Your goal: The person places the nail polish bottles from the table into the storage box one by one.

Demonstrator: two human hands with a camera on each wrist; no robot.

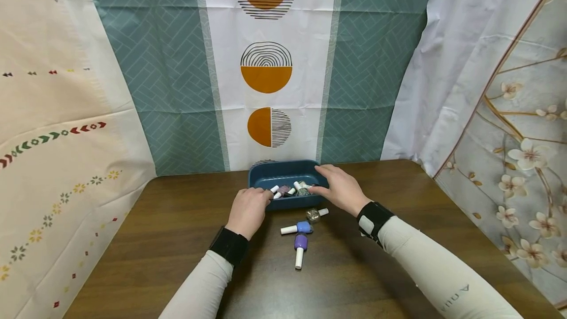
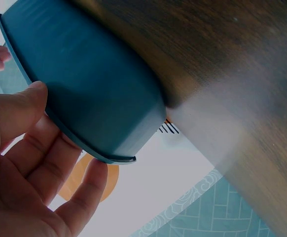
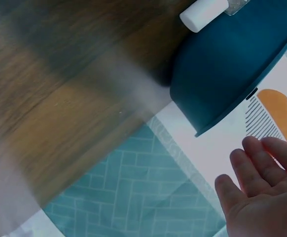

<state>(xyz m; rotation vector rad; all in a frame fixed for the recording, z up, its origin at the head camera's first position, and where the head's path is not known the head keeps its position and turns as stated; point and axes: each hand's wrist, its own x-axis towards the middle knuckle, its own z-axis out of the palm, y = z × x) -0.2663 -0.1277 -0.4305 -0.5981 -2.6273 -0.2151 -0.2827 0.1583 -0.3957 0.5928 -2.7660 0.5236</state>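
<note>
A dark blue plastic bin stands at the back of the table, with several nail polish bottles inside, most of them white-capped. My left hand grips its left front rim; the left wrist view has the thumb against the outer wall and the fingers over the edge. Above the bin's right end, my right hand hovers with fingers extended, holding nothing visible. In front of the bin lie a glittery bottle, a blue bottle and a purple bottle, all on their sides.
The brown wooden table runs back to a patterned curtain close behind the bin. More fabric hangs at the left and a floral curtain at the right.
</note>
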